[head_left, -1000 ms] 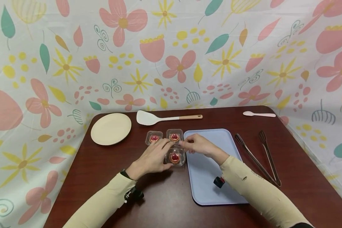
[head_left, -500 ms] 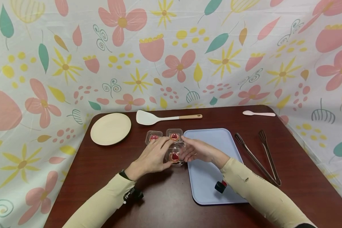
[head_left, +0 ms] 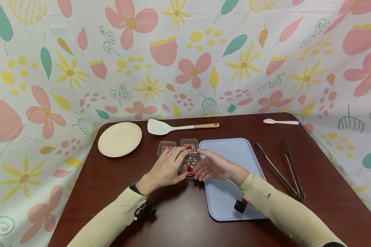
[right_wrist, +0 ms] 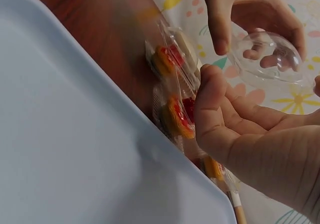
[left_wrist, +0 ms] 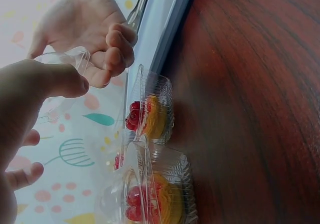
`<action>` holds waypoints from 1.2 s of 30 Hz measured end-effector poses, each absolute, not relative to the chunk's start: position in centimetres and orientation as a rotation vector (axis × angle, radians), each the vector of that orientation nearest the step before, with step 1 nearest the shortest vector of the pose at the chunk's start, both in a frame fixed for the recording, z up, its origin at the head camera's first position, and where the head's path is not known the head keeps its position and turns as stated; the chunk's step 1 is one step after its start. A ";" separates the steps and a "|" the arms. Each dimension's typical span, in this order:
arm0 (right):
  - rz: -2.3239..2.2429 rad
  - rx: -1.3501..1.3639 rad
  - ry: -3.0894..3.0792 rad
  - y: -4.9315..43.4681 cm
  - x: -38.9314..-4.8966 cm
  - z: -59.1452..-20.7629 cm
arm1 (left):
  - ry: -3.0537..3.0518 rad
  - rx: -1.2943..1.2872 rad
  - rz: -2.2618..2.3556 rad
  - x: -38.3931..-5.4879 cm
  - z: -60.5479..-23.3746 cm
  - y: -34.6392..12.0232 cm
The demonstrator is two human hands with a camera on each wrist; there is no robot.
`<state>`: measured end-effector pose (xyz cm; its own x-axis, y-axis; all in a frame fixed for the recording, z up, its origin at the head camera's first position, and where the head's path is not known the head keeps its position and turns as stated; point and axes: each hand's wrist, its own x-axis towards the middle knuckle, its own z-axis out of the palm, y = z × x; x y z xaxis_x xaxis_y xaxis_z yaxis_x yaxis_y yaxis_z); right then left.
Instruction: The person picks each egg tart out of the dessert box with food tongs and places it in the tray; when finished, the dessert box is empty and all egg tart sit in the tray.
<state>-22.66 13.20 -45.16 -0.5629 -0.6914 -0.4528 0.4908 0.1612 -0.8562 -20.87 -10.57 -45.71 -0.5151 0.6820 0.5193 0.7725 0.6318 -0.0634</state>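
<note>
In the head view, several clear plastic boxes stand together in the middle of the table, each with a small tart topped with red fruit: a front tart point(head_left: 189, 168), a back tart point(head_left: 189, 147) and a left tart point(head_left: 166, 149). Over the front box my left hand point(head_left: 164, 168) holds a clear domed plastic lid point(right_wrist: 250, 71) between thumb and fingers, as the right wrist view shows. My right hand point(head_left: 216, 167) is just right of it, fingers loosely bent, palm toward the lid, thumb near the lid's edge. Nothing shows in its palm in the left wrist view.
A blue tray point(head_left: 232, 206) lies under my right forearm. Metal tongs point(head_left: 292, 171) lie spread to its right, with a pink spoon point(head_left: 281, 121) behind. A cream plate point(head_left: 120, 139) stands at the back left, beside a white spatula point(head_left: 160, 127). A floral cloth point(head_left: 185, 96) hangs behind the table.
My right hand has let go of the pinch at the box's back edge and moved slightly toward me, its fingers loosening and its palm turning toward the lid. My left hand stays nearly still.
</note>
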 end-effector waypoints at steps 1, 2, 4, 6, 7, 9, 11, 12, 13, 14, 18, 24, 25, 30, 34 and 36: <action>-1.586 -0.201 1.480 13.2 -22.6 -45.2 | -2.348 -1.139 -0.233 -20.8 -45.7 -10.6; -1.592 -0.198 1.465 13.2 -22.6 -45.3 | -2.345 -1.138 -0.228 -20.8 -45.7 -10.6; -1.601 -0.191 1.440 13.1 -22.5 -45.4 | -2.336 -1.139 -0.222 -20.8 -45.7 -10.6; -1.614 -0.177 1.418 13.1 -22.4 -45.5 | -2.325 -1.140 -0.219 -20.8 -45.7 -10.6; -1.621 -0.173 1.411 13.0 -22.3 -45.5 | -2.319 -1.141 -0.220 -20.8 -45.8 -10.6; -1.638 -0.164 1.397 13.0 -22.2 -45.6 | -2.306 -1.143 -0.219 -20.8 -45.8 -10.5; -1.654 -0.163 1.387 13.0 -22.1 -45.7 | -2.297 -1.146 -0.223 -20.7 -45.9 -10.5; -1.660 -0.164 1.382 13.0 -22.1 -45.8 | -2.294 -1.149 -0.226 -20.7 -45.9 -10.6; -1.665 -0.166 1.380 13.0 -22.1 -45.8 | -2.292 -1.152 -0.230 -20.7 -46.0 -10.6; -1.669 -0.170 1.380 13.0 -22.0 -45.8 | -2.291 -1.156 -0.234 -20.6 -46.0 -10.6; -1.684 -0.178 1.394 13.2 -21.9 -45.6 | -2.298 -1.171 -0.259 -20.6 -45.9 -10.7; -1.712 -0.197 1.410 13.3 -21.9 -45.3 | -2.333 -1.175 -0.347 -20.5 -45.8 -10.9; -1.716 -0.200 1.413 13.3 -21.9 -45.2 | -2.346 -1.175 -0.375 -20.5 -45.8 -10.9; -1.724 -0.227 1.472 13.3 -21.8 -45.0 | -2.421 -1.166 -0.565 -20.4 -45.8 -10.9; -1.722 -0.302 1.558 13.3 -21.6 -44.8 | -2.508 -1.129 -0.680 -20.1 -45.6 -10.9; -1.736 -0.352 1.594 13.3 -21.4 -44.7 | -2.559 -1.120 -0.734 -19.9 -45.5 -10.9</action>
<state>-21.40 13.33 -44.67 -0.6885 -0.6713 -0.2745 0.3305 0.0464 -0.9427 -19.92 -10.93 -45.50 -0.6721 0.6124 0.4161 0.7399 0.5769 0.3460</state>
